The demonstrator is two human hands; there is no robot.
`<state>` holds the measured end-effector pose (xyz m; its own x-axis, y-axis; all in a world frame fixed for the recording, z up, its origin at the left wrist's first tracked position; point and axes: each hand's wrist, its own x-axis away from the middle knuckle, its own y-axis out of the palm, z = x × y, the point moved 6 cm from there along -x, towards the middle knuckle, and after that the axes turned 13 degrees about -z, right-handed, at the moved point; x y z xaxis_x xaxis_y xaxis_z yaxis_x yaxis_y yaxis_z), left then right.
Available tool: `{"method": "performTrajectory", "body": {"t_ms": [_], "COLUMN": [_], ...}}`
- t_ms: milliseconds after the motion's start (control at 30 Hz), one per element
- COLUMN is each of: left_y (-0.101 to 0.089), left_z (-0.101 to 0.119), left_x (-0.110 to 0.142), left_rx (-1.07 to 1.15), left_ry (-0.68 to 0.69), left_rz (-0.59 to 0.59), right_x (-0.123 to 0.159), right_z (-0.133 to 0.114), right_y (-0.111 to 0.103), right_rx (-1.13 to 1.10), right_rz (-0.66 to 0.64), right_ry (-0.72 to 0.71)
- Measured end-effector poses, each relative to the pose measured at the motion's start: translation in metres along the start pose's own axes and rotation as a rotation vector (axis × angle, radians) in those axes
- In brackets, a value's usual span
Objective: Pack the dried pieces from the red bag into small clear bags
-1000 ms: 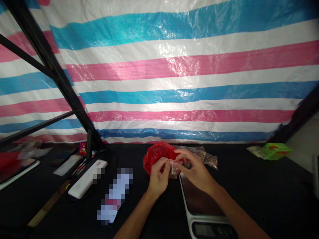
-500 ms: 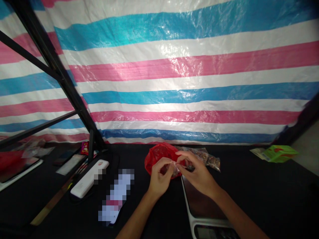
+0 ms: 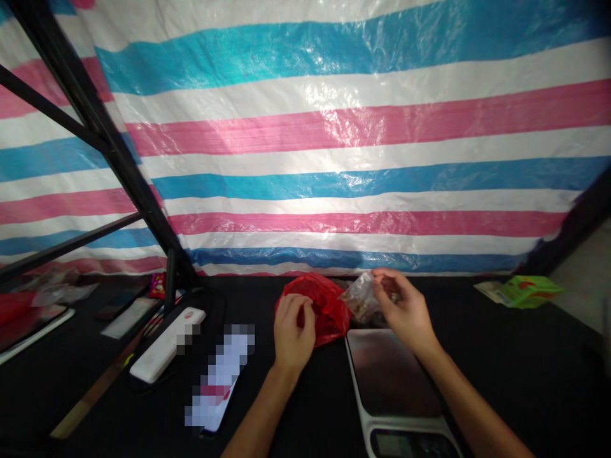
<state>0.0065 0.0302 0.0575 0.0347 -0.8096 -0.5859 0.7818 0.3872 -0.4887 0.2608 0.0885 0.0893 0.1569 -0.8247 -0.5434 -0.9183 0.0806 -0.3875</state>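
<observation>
Left hand (image 3: 292, 334), fingers curled against a crumpled translucent red plastic bag (image 3: 327, 313), grip unclear. Right hand (image 3: 403, 306), thumb and fingers pinching a small clear plastic packet of brown granules (image 3: 361, 299) at the hand's 9 o'clock, just beside the bag. Flat grey digital kitchen scale (image 3: 391, 375) at the packet's 5 o'clock; white rectangular power bank (image 3: 167, 346) at the left hand's 9 o'clock.

We held a small clear packet of brown bits (image 3: 361, 299) in our right hand (image 3: 403, 308), just above a digital scale (image 3: 391, 375). Our left hand (image 3: 292, 334) lay against a red plastic bag (image 3: 327, 315). A white power bank (image 3: 167, 345) sat on the black table (image 3: 491, 381) before a striped tarp (image 3: 334, 159).
</observation>
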Motion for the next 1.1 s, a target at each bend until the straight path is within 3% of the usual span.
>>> {"method": "performTrajectory", "body": {"t_ms": [67,133,233,333,400,500,567,700,867,1000,1100], "left_y": [-0.014,-0.02,-0.013,0.001,0.009,0.018,0.024,0.032,0.029,0.028,0.029], "left_z": [-0.008,-0.018,-0.035,-0.048,-0.053,-0.059,-0.063,-0.066,-0.05,-0.036,-0.033], "left_x": [-0.001,-0.002,0.001,0.008,0.009,0.007,0.005,0.003,0.002,0.003,0.004], "left_rx": [-0.161,-0.296,-0.369,-0.259,-0.083,0.246,0.434,0.657,0.866,1.018,1.085], "left_ry": [-0.109,-0.274,-0.527,-0.62,-0.589,-0.485,-0.465,-0.561,-0.614,-0.677,-0.713], "left_rz": [0.13,0.151,-0.031,-0.183,-0.195,-0.158,-0.152,-0.154,-0.167,-0.231,-0.285], "right_x": [-0.005,-0.008,-0.011,-0.012,-0.012,-0.009,-0.004,0.017,0.043,0.048,0.043], "right_z": [0.016,0.036,0.065,0.078,0.069,0.029,-0.004,-0.049,-0.051,-0.046,-0.048], "right_y": [-0.018,-0.035,-0.053,-0.052,-0.048,-0.026,-0.001,0.054,0.087,0.089,0.087], "right_rx": [0.057,0.117,0.309,0.461,0.509,0.554,0.463,0.347,0.28,0.24,0.224], "right_rz": [0.06,0.104,0.068,-0.062,-0.046,-0.038,-0.162,-0.56,-0.835,-0.903,-0.878], "right_ry": [0.03,0.113,0.257,0.26,0.197,-0.029,-0.191,-0.282,-0.194,-0.153,-0.164]}}
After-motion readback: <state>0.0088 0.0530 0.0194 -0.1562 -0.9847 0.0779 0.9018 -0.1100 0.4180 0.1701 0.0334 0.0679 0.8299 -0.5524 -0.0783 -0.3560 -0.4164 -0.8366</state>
